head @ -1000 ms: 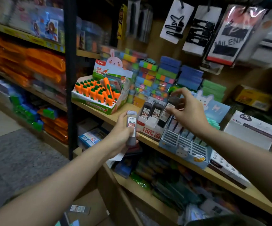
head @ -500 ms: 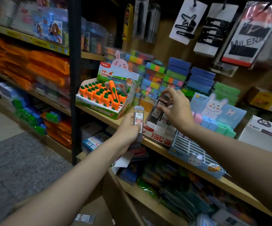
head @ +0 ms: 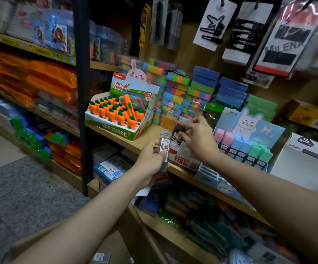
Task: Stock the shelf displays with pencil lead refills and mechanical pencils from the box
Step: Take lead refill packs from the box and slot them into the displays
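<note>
Mid-stocking: left hand (head: 150, 162) gripping grey plastic lead refill case (head: 165, 149) near wooden shelf's (head: 135, 143) front edge; right hand (head: 198, 140), fingers loosely spread, over white-red cardboard refill display box (head: 183, 159). Next: slot case upright into box.

— What sits on the shelf (head: 150, 138)?
— The carrot display box (head: 120, 115) at the left, the lead refill display box (head: 183, 157) right of it, the bunny display (head: 244, 149) further right.
— And the hands?
— The left hand (head: 150, 162) holds a refill case (head: 165, 147) just left of the refill box; the right hand (head: 198, 141) is over that box.
</note>
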Tool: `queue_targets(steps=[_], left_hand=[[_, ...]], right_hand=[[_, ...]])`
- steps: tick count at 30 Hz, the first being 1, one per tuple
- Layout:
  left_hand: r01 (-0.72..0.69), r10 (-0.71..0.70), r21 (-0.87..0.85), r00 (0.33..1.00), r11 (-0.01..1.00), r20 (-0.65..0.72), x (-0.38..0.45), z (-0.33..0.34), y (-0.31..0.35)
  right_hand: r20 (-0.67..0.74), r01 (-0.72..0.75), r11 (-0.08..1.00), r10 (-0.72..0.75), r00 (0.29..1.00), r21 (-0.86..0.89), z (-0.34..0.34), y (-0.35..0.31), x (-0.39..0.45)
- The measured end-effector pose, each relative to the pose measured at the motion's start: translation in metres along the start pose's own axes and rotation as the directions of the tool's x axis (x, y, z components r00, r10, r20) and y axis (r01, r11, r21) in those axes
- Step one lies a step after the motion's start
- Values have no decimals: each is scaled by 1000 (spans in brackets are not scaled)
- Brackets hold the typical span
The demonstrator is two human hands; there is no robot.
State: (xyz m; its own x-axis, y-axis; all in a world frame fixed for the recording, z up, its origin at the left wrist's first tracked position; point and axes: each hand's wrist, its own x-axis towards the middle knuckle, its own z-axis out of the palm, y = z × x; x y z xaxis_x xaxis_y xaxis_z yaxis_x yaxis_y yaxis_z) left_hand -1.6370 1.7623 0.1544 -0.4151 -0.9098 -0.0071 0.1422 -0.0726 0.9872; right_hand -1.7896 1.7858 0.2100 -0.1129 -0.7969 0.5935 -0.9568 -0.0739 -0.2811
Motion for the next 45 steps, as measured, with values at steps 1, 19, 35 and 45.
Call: queue_targets(steps=[1, 19, 35, 45], left_hand=[[-22, 22, -5, 1000, 1000, 12, -2, 1, 0], [-505, 576, 584, 814, 636, 76, -7, -1, -15], [-492, 373, 654, 869, 574, 326, -3, -7, -36], [-508, 408, 634, 858, 583, 312, 1, -8, -40]], right_hand=[[-2, -5, 1000, 5, 1000, 25, -3, -1, -2], [17, -158, 956, 159, 987, 248, -79, 12, 1], [76, -79, 996, 81, 994, -29, -36, 21, 13], [30, 12, 947, -3, 1000, -320, -22, 27, 14]])
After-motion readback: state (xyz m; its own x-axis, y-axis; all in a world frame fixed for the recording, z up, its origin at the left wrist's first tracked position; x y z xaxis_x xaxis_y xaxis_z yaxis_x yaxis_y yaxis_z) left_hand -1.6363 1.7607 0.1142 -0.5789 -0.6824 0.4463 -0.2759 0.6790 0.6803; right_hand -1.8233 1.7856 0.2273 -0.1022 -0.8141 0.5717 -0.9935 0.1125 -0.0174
